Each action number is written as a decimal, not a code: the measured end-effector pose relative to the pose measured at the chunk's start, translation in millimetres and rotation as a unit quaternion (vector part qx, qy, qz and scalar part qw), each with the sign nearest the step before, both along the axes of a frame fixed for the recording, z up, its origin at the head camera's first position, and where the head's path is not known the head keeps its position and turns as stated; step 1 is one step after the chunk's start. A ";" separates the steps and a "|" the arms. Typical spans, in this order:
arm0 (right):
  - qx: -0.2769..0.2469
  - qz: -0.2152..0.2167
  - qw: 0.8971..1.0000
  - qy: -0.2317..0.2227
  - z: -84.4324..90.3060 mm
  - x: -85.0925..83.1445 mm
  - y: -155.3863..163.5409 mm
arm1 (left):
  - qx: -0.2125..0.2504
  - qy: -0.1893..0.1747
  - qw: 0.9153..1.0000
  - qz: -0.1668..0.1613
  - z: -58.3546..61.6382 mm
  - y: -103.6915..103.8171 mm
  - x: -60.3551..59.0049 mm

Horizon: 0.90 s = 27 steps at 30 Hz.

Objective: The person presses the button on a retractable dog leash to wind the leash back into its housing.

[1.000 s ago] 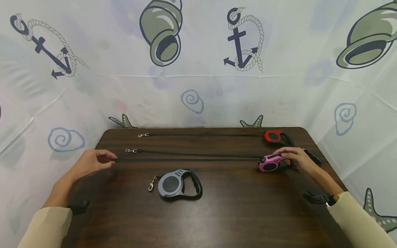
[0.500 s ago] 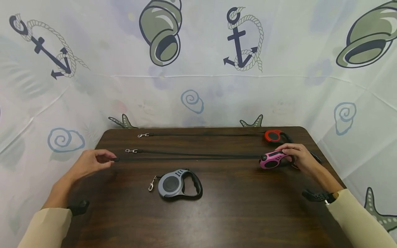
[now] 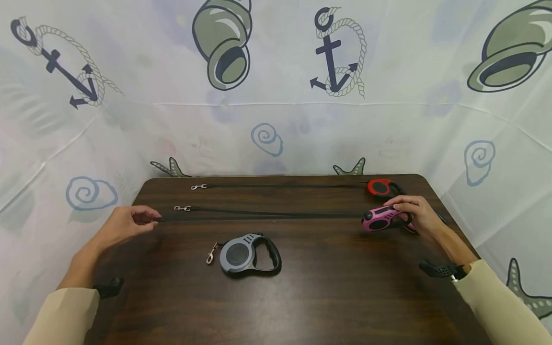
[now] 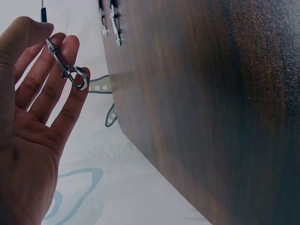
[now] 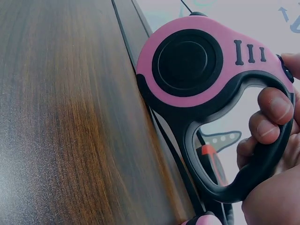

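My right hand grips the black handle of a pink retractable dog leash, fingers curled through its loop. At the far left my left hand pinches the end of this leash's black cord between thumb and fingertips. Its silver snap hook lies against the fingers in the left wrist view. The cord runs stretched across the table between both hands. A second pink leash sits mostly hidden behind the right hand, its cord laid out leftward to a silver snap hook.
At the back, a red retractable leash lies with its cord extended to a snap hook on the left. A grey retractable leash rests nearer the front, cord drawn in. Patterned white cloth surrounds the dark wooden table.
The right hand has risen slightly and moved a little farther back with the pink leash. Its cord now overlaps the second leash's cord in the head view. The left hand has hardly moved.
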State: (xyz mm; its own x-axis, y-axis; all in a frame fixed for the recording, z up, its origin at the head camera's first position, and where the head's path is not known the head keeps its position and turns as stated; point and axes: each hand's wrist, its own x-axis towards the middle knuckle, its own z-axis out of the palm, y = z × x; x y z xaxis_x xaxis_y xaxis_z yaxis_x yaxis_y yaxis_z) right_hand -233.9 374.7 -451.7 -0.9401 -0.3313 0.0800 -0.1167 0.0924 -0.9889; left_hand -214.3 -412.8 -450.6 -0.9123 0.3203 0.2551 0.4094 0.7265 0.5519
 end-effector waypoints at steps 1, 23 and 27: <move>0.004 -0.003 1.000 -0.001 0.1 0.1 0.2 | -0.001 -0.001 1.000 0.000 0.5 0.5 0.4; -0.003 -0.022 1.000 0.014 4.3 -2.6 -2.7 | 0.000 0.006 1.000 0.003 9.1 5.6 2.2; 0.008 -0.027 1.000 0.005 5.1 -2.4 -4.5 | 0.000 0.010 1.000 0.003 9.6 6.0 2.4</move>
State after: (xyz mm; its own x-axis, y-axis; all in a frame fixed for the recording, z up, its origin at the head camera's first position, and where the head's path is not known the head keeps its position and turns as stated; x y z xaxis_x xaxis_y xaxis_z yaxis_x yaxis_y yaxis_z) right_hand -236.3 370.1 -446.6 -0.9561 -0.2809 0.0839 -0.1203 0.1152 -0.9860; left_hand -211.9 -406.9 -441.0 -0.9091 0.3151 0.2727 0.4158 0.7292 0.5436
